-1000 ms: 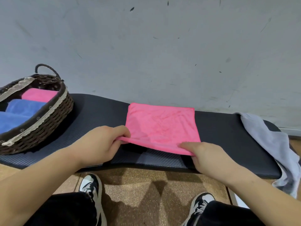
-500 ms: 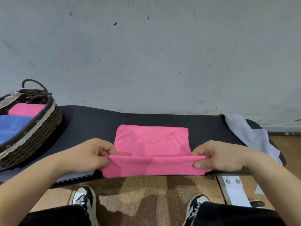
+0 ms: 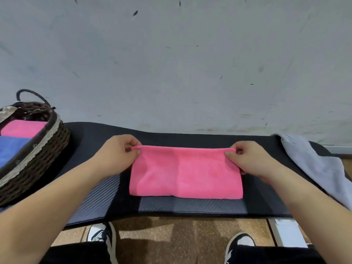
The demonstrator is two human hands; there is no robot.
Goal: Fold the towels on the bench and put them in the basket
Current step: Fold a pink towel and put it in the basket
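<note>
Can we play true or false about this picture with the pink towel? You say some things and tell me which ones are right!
1. The left hand and right hand both pinch the far edge of the pink towel. True.
2. The basket sits at the left end of the bench. True.
3. The basket is empty. False: a blue towel and a second pink towel lie in it.
4. The grey towel is folded neatly. False: it lies loose, draped over the right end of the bench.
5. The pink towel hangs off the front of the bench. False: it lies on top of the bench.
</note>
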